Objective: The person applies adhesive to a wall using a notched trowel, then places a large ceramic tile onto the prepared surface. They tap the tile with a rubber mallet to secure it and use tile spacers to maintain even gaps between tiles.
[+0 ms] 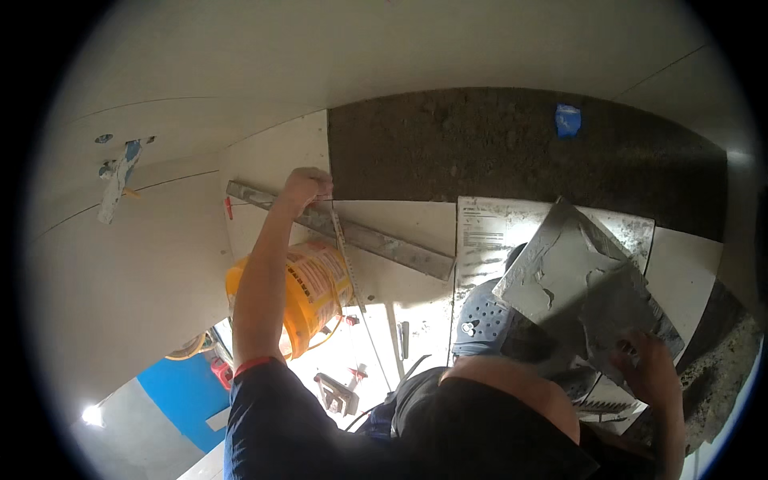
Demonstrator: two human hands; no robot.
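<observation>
My left hand (308, 186) is closed on the upper end of a thin metal measuring tape (349, 268), pressed at the corner where a white tile (276, 152) meets the dark mortar bed (520, 144). The tape runs down across a long grey straightedge (376, 244) lying slantwise on the tiles. My right hand (648, 364) grips the lower edge of a square tile (572, 280) smeared with grey mortar, held tilted above my knee. A notched trowel (600, 400) shows just under that hand.
A yellow bucket (316, 296) stands under my left forearm. My blue perforated clog (484, 320) rests on a white tile with a printed sheet (496, 228). A small blue object (568, 120) lies on the mortar bed. A blue-and-white tool (120, 176) lies at far left.
</observation>
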